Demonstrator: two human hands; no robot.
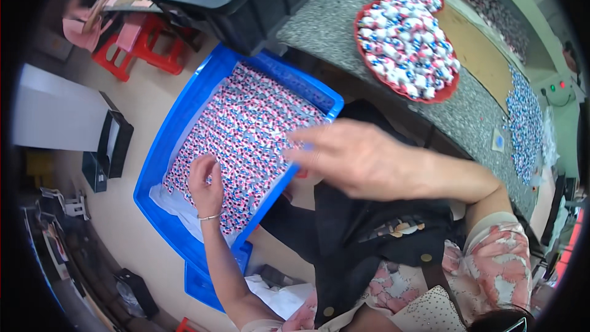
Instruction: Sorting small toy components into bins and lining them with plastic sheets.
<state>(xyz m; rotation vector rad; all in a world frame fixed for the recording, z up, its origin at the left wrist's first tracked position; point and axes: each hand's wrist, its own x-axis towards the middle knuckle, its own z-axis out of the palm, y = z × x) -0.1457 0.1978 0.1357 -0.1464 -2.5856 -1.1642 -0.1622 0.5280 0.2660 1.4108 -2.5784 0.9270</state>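
Note:
Low in front of me is a blue plastic crate, lined with whitish sheeting. Rows of small white, pink and blue pieces cover the lining. My left hand, with a thin bracelet at the wrist, hovers over the crate's near left part. Its fingers are curled in, and what they hold, if anything, is hidden. Across the crate's right edge reaches my right hand, its fingers over the pieces and smeared by motion. A small blue spot shows at those fingertips; I cannot tell whether it is held.
A speckled stone counter runs along the right, bearing a heaped red basket of similar pieces, another behind it, and a loose blue-white pile. A black bin stands beyond the crate. Red stools are at the far left.

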